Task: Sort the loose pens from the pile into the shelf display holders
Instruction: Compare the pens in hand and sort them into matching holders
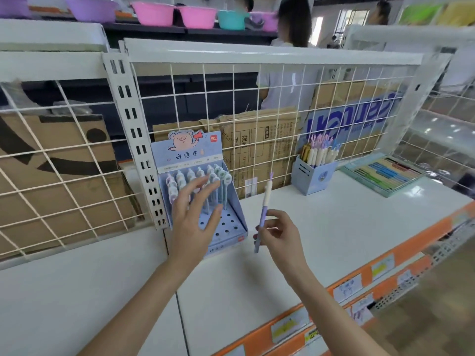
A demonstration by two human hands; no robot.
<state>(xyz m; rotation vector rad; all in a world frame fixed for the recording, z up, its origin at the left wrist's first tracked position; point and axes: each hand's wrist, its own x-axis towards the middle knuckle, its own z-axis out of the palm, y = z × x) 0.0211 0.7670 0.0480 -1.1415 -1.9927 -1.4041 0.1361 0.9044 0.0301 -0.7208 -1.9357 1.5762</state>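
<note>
A blue pig-themed display holder (232, 228) stands on the white shelf (334, 227) by the wire grid, with several pens (218, 176) upright in its back rows. My left hand (192, 217) hovers in front of those pens with its fingers spread, holding nothing. My right hand (279, 236) pinches a purple-and-cream pen (264, 206) near its lower end and holds it nearly upright, just right of the holder. A second blue holder (312, 177) further right carries several cream and purple pens.
A flat tray of coloured pens (383, 174) lies at the shelf's back right. The wire grid (257, 111) backs the shelf, with cardboard boxes and a person behind it. An orange shelf edge with price tags (380, 268) runs along the front right.
</note>
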